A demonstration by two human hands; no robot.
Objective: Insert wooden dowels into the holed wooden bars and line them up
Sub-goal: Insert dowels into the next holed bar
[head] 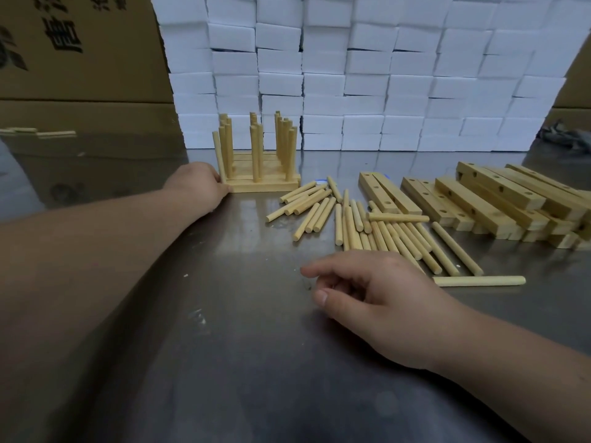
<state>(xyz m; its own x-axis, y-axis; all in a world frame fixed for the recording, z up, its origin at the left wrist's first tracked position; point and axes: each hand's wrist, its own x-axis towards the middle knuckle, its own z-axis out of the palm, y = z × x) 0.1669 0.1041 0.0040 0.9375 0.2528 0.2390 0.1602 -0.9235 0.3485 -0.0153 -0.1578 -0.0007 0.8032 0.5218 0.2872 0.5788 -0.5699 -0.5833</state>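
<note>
Doweled bars, lined up: far side of desk, dowels upright. Left grip: touching their left end, fingers hidden, closure cannot be told. Right grip: loosely curled, holding nothing, beside loose dowels. Unfilled bars: heaped right.

Two arms in shot, both bare right out to the frame edge. The broad, bare left forearm fills the nine o'clock side, smooth-skinned, in soft shadow along its lower flank. It narrows at the wrist into the bare left hand, up around ten o'clock. Over at four o'clock comes the bare right forearm, with a tiny fleck on it near the frame edge. It leads to the bare right hand, knuckles rounded, with a small speck on its back. The thumbnail there is short and neatly trimmed.
</note>
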